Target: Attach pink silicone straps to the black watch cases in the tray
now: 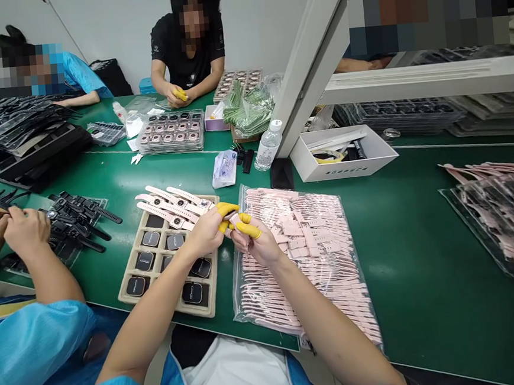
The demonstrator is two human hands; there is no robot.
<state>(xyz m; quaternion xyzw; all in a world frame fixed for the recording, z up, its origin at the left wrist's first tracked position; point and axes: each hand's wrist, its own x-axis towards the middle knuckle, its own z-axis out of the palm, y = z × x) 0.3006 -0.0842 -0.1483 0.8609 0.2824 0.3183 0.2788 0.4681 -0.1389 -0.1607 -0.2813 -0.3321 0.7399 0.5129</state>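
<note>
Pinching pink strap (235,220) between fingers (248,230)

Glossy green surface (408,246), right: broad bare stretch where a hand could pass, between the flat clear plastic bag of pink straps (309,289) and the clear trays piled with pink straps (485,210).
Tray-to-bag gap: narrow strip beside the beige compartmented tray (214,279); the left hand (209,229) and right hand (261,239) meet above its far end.
Tray's far end: pink-strapped square watches (181,202) cover it, overhanging leftward.
Left lane: slim passage between tray and black-strapped watch pile (79,221).
Far middle: room before the stacked clear watch trays (171,147); rightward, the white plastic packet (225,169), clear capped bottle (269,147), slanted grey post (307,64) and open white box (348,169) obstruct.
</note>
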